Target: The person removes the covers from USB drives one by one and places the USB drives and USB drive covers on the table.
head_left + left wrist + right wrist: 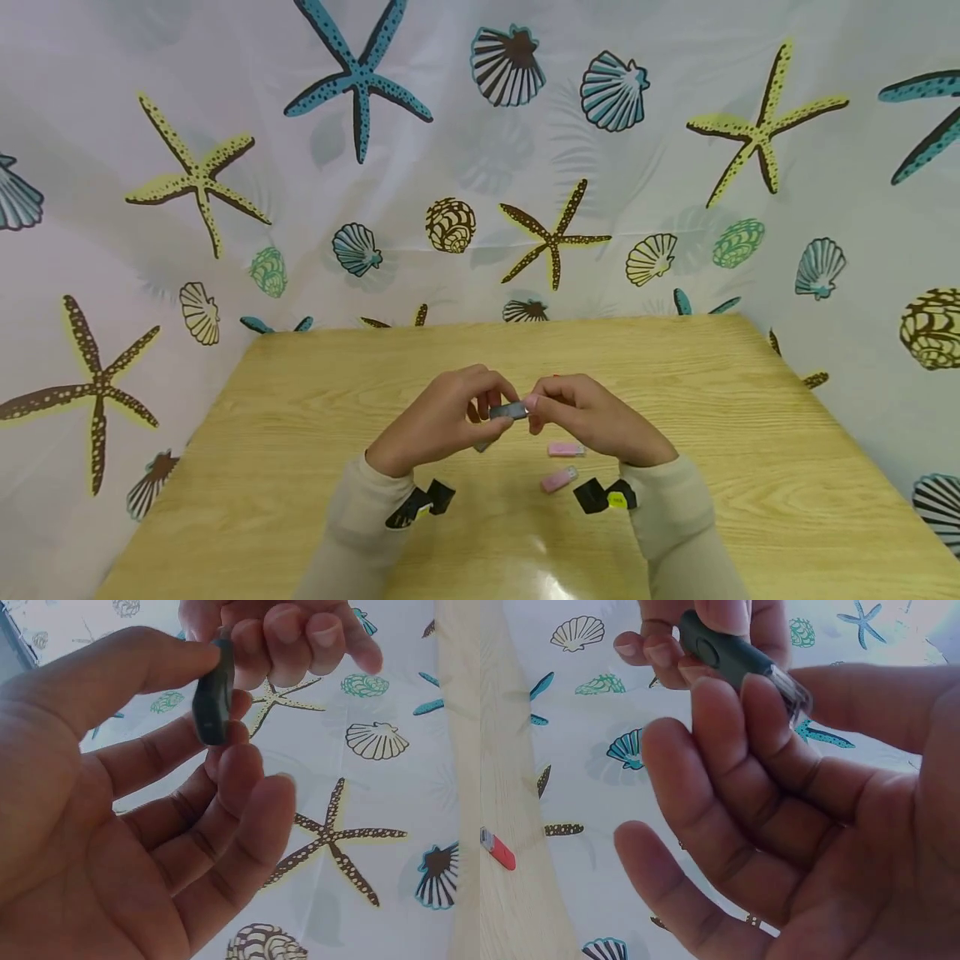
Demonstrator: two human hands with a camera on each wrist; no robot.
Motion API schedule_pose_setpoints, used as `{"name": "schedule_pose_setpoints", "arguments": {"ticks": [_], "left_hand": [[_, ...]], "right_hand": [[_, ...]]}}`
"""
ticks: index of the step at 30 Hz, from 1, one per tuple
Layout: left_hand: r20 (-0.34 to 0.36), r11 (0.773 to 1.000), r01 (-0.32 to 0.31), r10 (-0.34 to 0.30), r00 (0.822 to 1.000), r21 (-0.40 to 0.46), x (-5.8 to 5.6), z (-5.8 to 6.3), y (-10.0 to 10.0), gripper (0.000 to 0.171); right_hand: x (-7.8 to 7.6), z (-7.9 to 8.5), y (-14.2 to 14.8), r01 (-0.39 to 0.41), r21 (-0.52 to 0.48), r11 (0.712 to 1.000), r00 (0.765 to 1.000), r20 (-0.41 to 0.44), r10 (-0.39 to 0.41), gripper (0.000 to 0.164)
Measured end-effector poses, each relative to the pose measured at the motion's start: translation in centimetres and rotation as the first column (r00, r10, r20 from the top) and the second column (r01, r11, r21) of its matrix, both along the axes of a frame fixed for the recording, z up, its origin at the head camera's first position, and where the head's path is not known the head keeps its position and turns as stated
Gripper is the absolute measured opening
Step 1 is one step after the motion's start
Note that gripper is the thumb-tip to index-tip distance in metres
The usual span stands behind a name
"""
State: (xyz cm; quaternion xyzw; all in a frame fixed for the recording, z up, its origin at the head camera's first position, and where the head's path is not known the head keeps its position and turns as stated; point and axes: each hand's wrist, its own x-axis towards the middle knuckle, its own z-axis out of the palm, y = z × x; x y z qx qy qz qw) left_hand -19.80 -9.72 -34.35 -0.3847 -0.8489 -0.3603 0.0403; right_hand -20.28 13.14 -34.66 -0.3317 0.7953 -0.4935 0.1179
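Observation:
In the head view both hands meet over the middle of the table around a dark grey-green USB flash drive (pixel 508 410). My left hand (pixel 450 414) pinches its body between thumb and fingertips. The thumb and index finger of my right hand (pixel 592 417) pinch the other end. In the right wrist view that end is a shiny, see-through tip (pixel 789 691), and a round mark shows on the dark body. From the left wrist, the drive (pixel 214 697) appears edge-on under the left thumb, its far end partly hidden by the right fingers.
Two pink USB flash drives (pixel 559 479) lie on the wooden table (pixel 300 467) just below the right hand. A red drive (pixel 501 851) lies farther back. Part of a grey piece (pixel 482 446) shows beneath the left hand. A shell-and-starfish cloth (pixel 420 167) hangs around the table.

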Motion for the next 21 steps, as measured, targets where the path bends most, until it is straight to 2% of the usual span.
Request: {"name": "schedule_pose_setpoints", "arguments": {"ticks": [4, 6, 9, 12, 16, 21], "left_hand": [[0.09, 0.998, -0.005, 0.0, 0.996, 0.063, -0.7, -0.35, 0.06, 0.012], [0.161, 0.995, -0.015, -0.002, 0.987, 0.101, -0.96, -0.41, 0.08, 0.012], [0.3, 0.984, -0.027, -0.026, 0.954, 0.173, -1.1, -0.35, 0.12, 0.016], [0.425, 0.97, -0.059, -0.047, 0.904, 0.234, -1.04, -0.22, 0.2, 0.02], [0.503, 0.961, -0.096, -0.049, 0.863, 0.259, -0.92, 0.03, 0.48, 0.025], [0.574, 0.96, -0.08, -0.091, 0.813, 0.267, -0.71, 0.14, 0.54, 0.03]], "right_hand": [[-0.09, 0.01, 0.12, 0.017, -0.06, 0.998, 1.0, 0.016, -0.016, 0.03], [-0.06, 0.09, 0.21, 0.033, -0.086, 0.996, 0.999, 0.023, -0.031, 0.03], [0.02, 0.17, 0.27, 0.042, -0.122, 0.992, 0.998, 0.049, -0.036, 0.031], [0.12, 0.2, 0.26, 0.039, -0.146, 0.989, 0.997, 0.07, -0.029, 0.032], [0.25, 0.26, 0.21, 0.047, -0.158, 0.986, 0.996, 0.079, -0.035, 0.033], [0.39, 0.33, -0.09, 0.059, -0.158, 0.986, 0.996, 0.073, -0.048, 0.032]]}}
